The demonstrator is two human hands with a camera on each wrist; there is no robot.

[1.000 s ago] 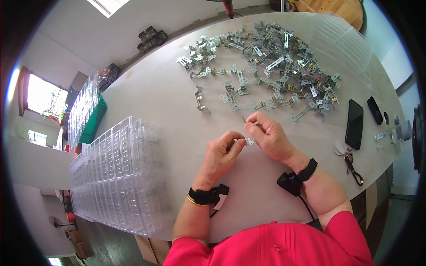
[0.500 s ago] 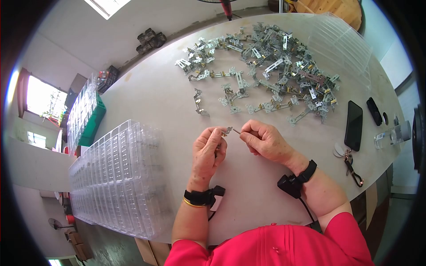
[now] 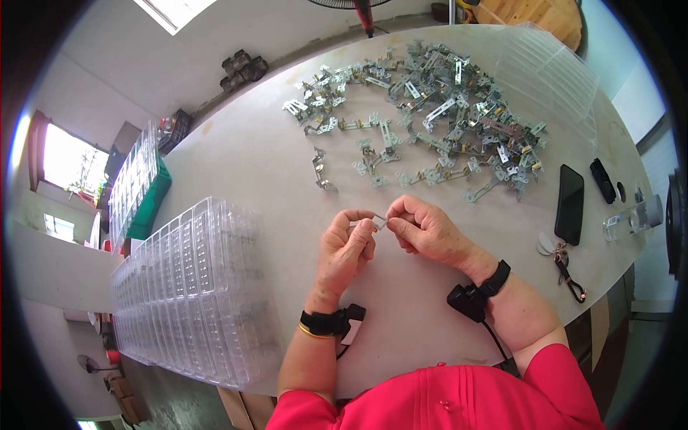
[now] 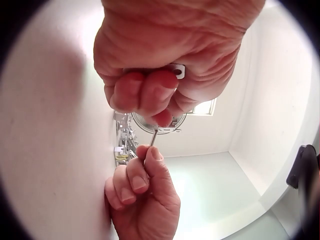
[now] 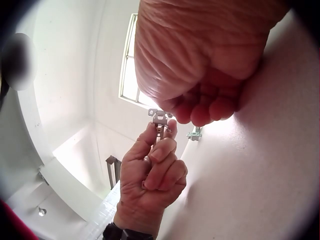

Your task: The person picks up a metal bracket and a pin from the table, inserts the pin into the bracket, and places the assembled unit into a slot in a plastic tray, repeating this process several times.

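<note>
My left hand (image 3: pixel 340 251) holds a small silvery metal bracket (image 5: pixel 160 118) with holed, flared ends, its plate poking up past the thumb and fingertip in the right wrist view. In my right hand (image 3: pixel 433 233), thumb and forefinger pinch a thin metal rod (image 4: pixel 153 139). The rod's tip points at the left fingertips and overlaps the bracket's end in the left wrist view. Both hands face each other above the table, nearly meeting. Beyond them lies a large heap of similar metal brackets (image 3: pixel 459 107), some with brass-coloured parts.
Stacked clear plastic trays (image 3: pixel 193 287) stand at left, with a green crate (image 3: pixel 152 201) behind them. Another clear tray (image 3: pixel 552 75) lies at the far right. A phone (image 3: pixel 570 204), keys (image 3: pixel 562 265) and a clear bottle (image 3: pixel 631 219) sit along the table's right side.
The left hand moved left and up with the bracket, then slightly back right. The right hand shifted slightly down with the rod, and the rod's tip has come up to the bracket.
</note>
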